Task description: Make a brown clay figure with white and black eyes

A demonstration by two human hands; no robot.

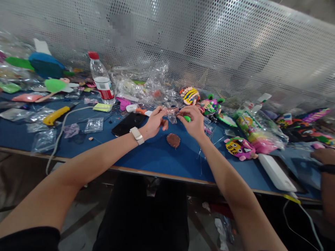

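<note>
Both my hands are stretched out over the blue table (157, 157). My left hand (155, 122), with a white band on the wrist, pinches one end of a small clear plastic bag (171, 114). My right hand (192, 122) pinches the bag's other end, and a small green piece (186, 118) shows under its fingers. A flat brown clay disc (173, 140) lies on the table just below the two hands. A black phone (128, 124) lies to the left of my left hand.
A water bottle with a red cap (101, 79) stands behind crumpled clear bags (141, 87). A yellow utility knife (55, 115) lies left. Colourful clay figures (239, 148) and a white power bank (276, 172) lie right. Another person's arm (326, 167) rests at the right edge. A perforated metal screen (209, 42) backs the table.
</note>
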